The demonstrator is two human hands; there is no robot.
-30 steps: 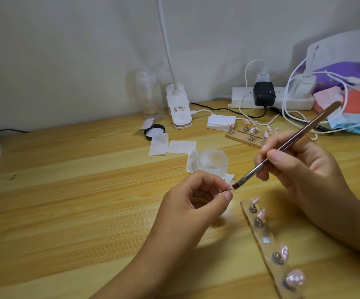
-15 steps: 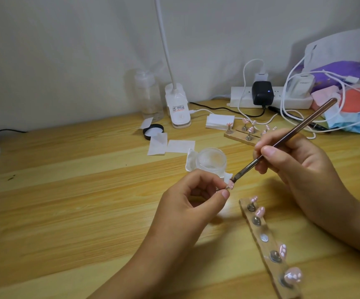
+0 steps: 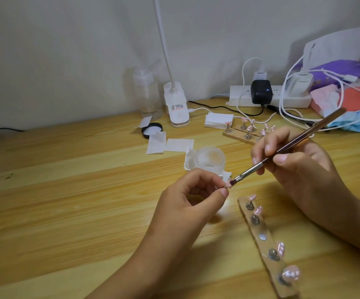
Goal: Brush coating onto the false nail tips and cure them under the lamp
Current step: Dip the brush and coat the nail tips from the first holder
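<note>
One second back, the bristles of the brush (image 3: 282,147) sat just off the end of my left thumb, and the false nail tip (image 3: 228,186) barely showed. Now the tip peeks out from between the thumb and forefinger of the left hand (image 3: 187,199), and the bristles lie on its pink face. The fingers there are clamped on the tip's little stand, with the other fingers curled loosely behind. The right hand (image 3: 300,169) has slid a touch nearer, its fingers pinched round the brush handle like a pen, and the handle slants up and away past the knuckles.

I read that as the coating stroke now under way on this one tip, not a dip or an approach. The jar (image 3: 209,158) stands open just beyond the left fingertips, so a reload is close by.

Below the right fingers, the wooden strip (image 3: 265,246) on the counter (image 3: 67,190) carries four more tips, with one bare disc between them, likely this tip's seat. The lamp (image 3: 176,108) stands well beyond both sets of fingers, so I judge curing is not yet begun.
</note>
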